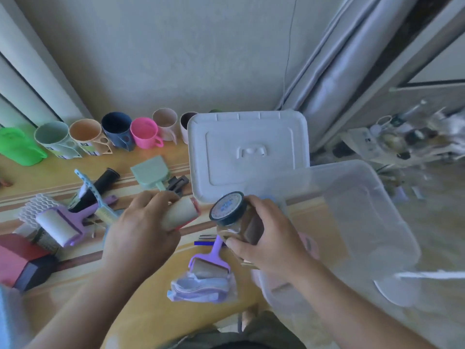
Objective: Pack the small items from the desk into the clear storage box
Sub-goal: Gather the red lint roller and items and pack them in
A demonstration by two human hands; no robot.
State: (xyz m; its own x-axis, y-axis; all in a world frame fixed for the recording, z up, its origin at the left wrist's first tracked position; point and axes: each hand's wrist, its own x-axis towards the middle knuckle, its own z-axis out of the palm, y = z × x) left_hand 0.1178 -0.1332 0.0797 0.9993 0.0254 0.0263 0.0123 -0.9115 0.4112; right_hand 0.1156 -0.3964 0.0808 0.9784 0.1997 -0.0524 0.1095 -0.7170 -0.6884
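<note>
My right hand [270, 238] grips a glass jar [239, 222] with a dark lid, held tilted above the desk just left of the clear storage box [364, 222]. My left hand [141, 230] holds a beige lint roller [181, 214] with a red end, over the middle of the desk. The box overhangs the desk's right edge, open, with its white lid [249, 152] lying behind it. A purple lint roller [208, 265] rests on a bag of folded plastic [201, 285] below my hands.
A row of cups [118, 132] and a green jug [17, 147] line the wall. At the left lie another purple roller [63, 225], a blue comb [90, 190], a black tube [103, 182], a mint dustpan [151, 173] and red boxes [17, 260]. Floor clutter sits far right.
</note>
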